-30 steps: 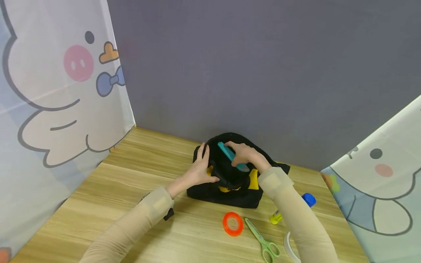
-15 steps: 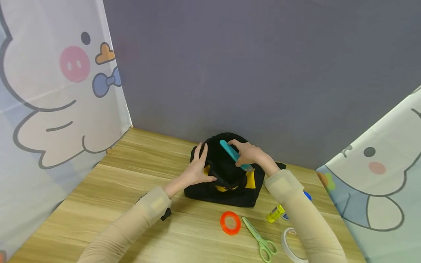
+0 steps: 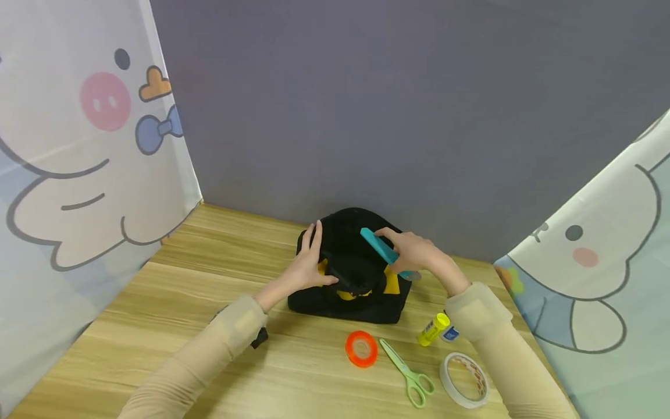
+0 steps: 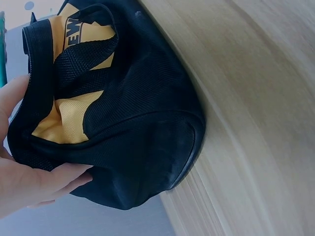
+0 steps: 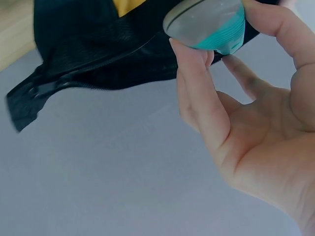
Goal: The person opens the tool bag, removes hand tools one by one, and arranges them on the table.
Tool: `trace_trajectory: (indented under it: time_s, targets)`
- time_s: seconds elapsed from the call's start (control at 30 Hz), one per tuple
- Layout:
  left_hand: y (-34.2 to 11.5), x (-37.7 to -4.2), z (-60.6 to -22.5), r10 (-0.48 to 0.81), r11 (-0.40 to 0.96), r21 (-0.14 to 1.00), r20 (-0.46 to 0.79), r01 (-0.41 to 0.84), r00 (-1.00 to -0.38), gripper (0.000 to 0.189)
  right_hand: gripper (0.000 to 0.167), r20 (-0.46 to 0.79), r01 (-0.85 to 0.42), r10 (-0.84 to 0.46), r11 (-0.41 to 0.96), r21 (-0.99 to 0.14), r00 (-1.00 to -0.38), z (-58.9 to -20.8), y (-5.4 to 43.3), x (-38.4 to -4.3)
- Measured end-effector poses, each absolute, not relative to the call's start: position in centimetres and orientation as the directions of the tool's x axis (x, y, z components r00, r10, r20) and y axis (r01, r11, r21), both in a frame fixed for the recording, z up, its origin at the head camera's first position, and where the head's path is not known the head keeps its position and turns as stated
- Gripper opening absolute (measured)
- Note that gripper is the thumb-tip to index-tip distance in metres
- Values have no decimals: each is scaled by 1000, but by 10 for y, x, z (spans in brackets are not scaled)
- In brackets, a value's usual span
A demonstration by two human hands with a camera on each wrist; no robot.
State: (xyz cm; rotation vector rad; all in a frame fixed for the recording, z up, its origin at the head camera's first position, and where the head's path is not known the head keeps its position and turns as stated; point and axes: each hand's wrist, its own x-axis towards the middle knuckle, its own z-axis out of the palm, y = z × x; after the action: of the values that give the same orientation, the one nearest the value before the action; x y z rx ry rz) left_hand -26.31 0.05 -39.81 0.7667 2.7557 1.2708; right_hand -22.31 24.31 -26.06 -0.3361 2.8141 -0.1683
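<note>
A black fabric tool bag (image 3: pixel 330 308) with yellow panels stands by the back wall; part of a printed label shows in the left wrist view. At the bag's left side, my left hand (image 3: pixel 303 267) spreads its straight fingers, the thumb at the front rim. In the left wrist view its fingertips rest on the bag's dark cloth (image 4: pixel 147 93). Over the bag's right side, my right hand (image 3: pixel 416 251) holds a long teal object (image 3: pixel 378 244) with a rounded grey end (image 5: pixel 202 22), pinched between thumb and fingers. I cannot tell its kind. The bag's inside is dark.
In front of the bag lie an orange tape roll (image 3: pixel 348 350), green scissors (image 3: pixel 402 366) and a white tape roll (image 3: pixel 445 378). A yellow glue stick (image 3: pixel 432 330) and a small blue item (image 3: pixel 450 334) are near my right sleeve. A grey wall (image 3: pixel 335 116) stands behind.
My right hand has moved rightward relative to the bag, carrying the teal object; its grey end now reaches past the bag's right edge. My left hand stays at the bag. The head view has shifted slightly.
</note>
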Motion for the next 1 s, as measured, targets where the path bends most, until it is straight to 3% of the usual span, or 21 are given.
trace_trajectory:
  time_s: [0.5,1.0]
  targets:
    - [-2,-264,-399,475,567,695,162,442,-865,132,78,-237,-174,-214,968,-178,-948,-256,291,-163]
    - [-2,-267,-399,483,556,706,154,438,-862,131,84,-228,-36,-94,969,-245,-969,-252,356,-134]
